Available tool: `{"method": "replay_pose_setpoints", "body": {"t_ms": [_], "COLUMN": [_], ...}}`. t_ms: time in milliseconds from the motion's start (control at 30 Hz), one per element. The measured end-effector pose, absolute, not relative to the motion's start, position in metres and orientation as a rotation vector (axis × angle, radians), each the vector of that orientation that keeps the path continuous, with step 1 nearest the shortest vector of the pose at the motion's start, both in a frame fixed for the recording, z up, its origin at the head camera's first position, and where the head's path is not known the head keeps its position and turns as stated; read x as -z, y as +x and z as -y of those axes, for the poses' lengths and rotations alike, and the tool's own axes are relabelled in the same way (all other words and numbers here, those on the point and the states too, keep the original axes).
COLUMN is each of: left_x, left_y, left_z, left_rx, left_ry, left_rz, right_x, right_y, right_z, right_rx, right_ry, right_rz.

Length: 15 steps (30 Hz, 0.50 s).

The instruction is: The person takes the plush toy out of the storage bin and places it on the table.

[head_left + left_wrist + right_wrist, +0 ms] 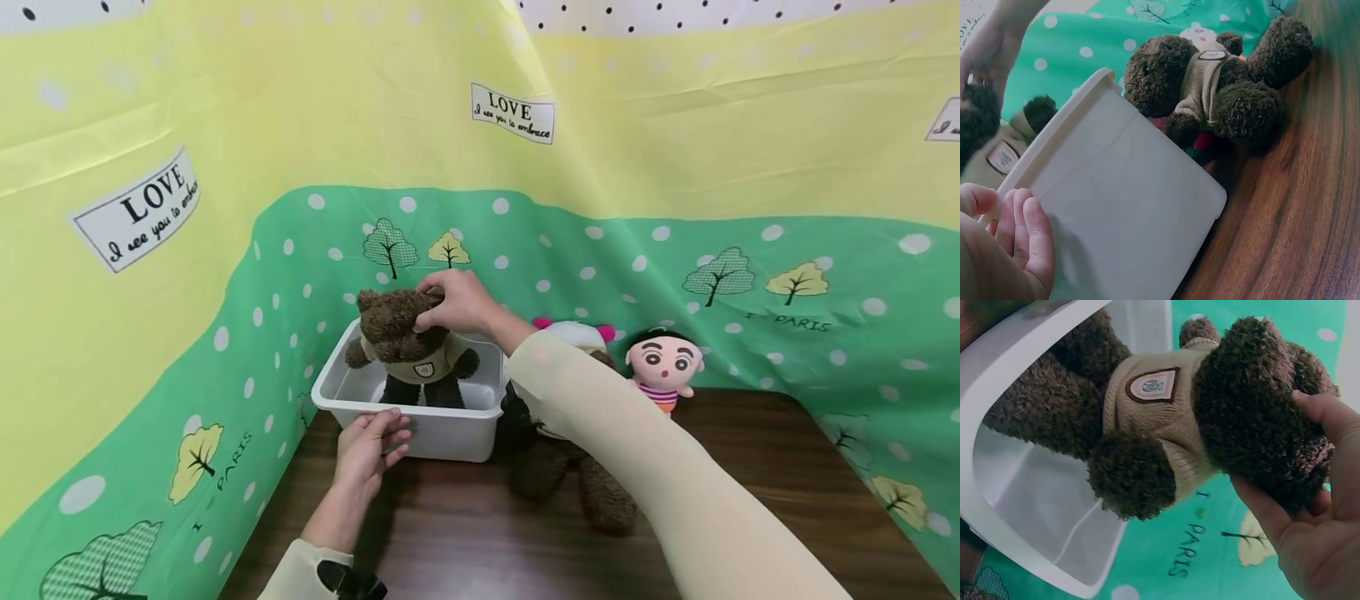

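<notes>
A brown teddy bear (393,321) in a beige knit sweater with a badge stands upright in a white plastic bin (442,437), its legs inside. My right hand (461,302) grips the bear's head from above. Seen from the right wrist, the thumb and fingers curl round the fluffy head (1247,394), and the legs reach down past the bin's rim (985,512). At the bin's near side, my left hand (366,446) pinches the front rim. From the left wrist, its fingers (1038,234) lie along the outer wall with the thumb at the rim.
Right of the bin, a second brown teddy bear (606,492) in a similar sweater lies on the dark wooden table (450,542), partly behind my right sleeve. A black-haired doll (663,362) and a white plush with pink ears (577,335) are behind it. Patterned cloth (637,250) hangs around the table.
</notes>
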<state>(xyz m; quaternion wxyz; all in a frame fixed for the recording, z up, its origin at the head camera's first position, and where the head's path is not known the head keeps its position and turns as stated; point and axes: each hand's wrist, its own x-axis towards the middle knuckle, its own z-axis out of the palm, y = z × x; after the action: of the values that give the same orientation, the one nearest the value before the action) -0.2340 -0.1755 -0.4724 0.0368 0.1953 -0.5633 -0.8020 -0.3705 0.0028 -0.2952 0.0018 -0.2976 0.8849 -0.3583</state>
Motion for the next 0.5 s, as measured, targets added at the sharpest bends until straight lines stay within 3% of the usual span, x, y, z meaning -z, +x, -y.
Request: {"method": "replay_pose_setpoints", "body": {"t_ms": [500], "left_x": [0.472], "left_y": [-0.233], "left_z": [0.175], "left_rx": [2.461], "left_ry": [0.588], "left_rz": [1.747], "right_x": [0.237], "right_y": [-0.337], "right_z": [-0.085], "right_rx": [1.615], "right_ry": [-0.862], "right_rz": [-2.744]}}
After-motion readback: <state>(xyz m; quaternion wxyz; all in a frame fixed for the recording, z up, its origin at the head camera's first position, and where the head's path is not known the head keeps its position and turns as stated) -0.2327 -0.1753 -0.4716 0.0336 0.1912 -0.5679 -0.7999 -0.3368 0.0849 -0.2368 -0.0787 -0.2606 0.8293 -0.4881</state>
